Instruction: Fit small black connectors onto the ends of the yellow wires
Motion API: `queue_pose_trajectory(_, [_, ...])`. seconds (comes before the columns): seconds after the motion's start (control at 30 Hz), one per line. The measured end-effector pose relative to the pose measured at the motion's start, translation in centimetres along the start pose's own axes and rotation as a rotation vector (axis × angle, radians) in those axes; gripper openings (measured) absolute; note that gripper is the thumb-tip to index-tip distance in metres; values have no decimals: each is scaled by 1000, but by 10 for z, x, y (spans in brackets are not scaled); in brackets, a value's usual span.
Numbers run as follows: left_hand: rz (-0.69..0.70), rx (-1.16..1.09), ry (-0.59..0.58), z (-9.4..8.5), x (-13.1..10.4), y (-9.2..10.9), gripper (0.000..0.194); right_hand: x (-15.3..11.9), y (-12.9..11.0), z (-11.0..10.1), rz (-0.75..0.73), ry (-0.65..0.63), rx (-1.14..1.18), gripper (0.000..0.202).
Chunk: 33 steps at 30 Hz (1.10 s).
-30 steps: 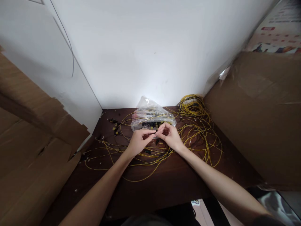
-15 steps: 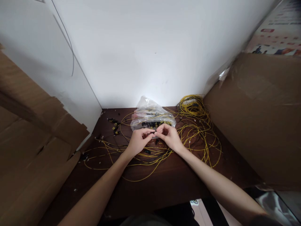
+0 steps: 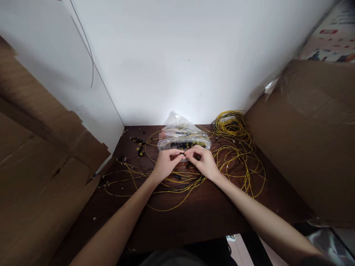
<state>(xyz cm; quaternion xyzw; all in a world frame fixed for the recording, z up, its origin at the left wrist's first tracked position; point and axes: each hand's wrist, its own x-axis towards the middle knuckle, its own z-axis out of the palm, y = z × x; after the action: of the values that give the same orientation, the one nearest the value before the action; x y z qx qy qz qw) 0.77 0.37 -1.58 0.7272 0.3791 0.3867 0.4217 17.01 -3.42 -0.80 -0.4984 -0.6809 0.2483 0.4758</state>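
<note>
My left hand and my right hand meet fingertip to fingertip over the dark table. Between them is a small black piece, pinched by the thumb and forefinger of my left hand. The fingertips of my right hand close on its other end; its exact kind is too small to make out. Just behind the hands lies a clear plastic bag with black and yellow small parts in it. Under my wrists run yellow and black wires, with a black connector-like part among them.
A coil of yellow wire sits at the back right, with looser loops before it. Black and yellow parts lie at the left. Cardboard stands on the left, a large carton on the right, a white wall behind.
The whole view has shifted slightly, so the scene sits a little further right. Both hands keep their pinch, and more of the black piece shows between the fingertips.
</note>
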Motion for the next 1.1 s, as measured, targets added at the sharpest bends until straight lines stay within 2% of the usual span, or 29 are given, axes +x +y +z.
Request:
queue_pose_trajectory(0.13, [-2, -9, 2, 1, 0, -1, 21, 0, 3, 0, 23, 0, 37, 12])
queue_pose_trajectory(0.37, [-23, -32, -29, 0, -1, 1, 20, 1, 8, 3, 180, -13, 223, 14])
queue_pose_trajectory(0.6, [-19, -17, -33, 2, -2, -1, 22, 1, 10, 3, 201, -19, 254, 15])
queue_pose_trajectory(0.87, [77, 108, -19, 2, -5, -2, 21, 0, 11, 3, 222, -29, 267, 18])
queue_pose_trajectory(1.1, [101, 121, -9, 2, -6, 0, 19, 0, 9, 3, 224, -43, 304, 20])
